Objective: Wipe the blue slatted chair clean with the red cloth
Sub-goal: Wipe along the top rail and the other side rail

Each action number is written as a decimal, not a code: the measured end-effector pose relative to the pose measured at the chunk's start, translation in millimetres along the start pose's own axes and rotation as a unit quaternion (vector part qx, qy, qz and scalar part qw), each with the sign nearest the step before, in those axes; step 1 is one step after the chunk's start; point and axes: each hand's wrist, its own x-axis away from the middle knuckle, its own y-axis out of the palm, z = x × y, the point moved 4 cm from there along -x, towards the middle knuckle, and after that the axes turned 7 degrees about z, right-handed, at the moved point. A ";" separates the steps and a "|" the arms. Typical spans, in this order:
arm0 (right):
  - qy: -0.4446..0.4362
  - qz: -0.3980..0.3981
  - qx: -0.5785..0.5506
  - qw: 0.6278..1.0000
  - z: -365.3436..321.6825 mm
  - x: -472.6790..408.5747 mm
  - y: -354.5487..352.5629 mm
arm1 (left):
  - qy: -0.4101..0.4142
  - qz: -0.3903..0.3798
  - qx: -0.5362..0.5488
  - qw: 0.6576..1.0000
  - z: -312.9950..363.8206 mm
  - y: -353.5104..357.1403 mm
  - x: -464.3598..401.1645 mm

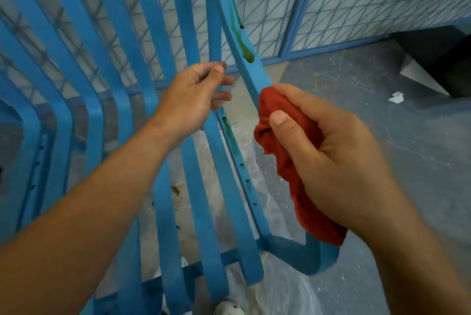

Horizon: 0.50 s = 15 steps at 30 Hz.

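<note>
The blue slatted chair (107, 65) fills the left and middle of the head view, its curved slats running from top to bottom. A dark green streak (246, 52) runs down its rightmost slat. My right hand (331, 161) grips the bunched red cloth (280, 116), whose top presses against that slat just below the streak. My left hand (196, 93) curls its fingers around the neighbouring slat at about the same height. Brown spots (175, 191) show between the seat slats, lower down.
Clear plastic sheeting (280, 289) lies on the floor under the chair. The grey speckled floor (382, 110) spreads to the right, with a white crumpled scrap (396, 97) and a dark box (441, 57). A blue-framed mesh fence (300, 3) stands behind.
</note>
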 end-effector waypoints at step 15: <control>0.075 0.031 0.081 0.993 -20.6 -23.9 11.8 | -0.098 0.027 -0.020 0.995 63.5 -14.6 -58.3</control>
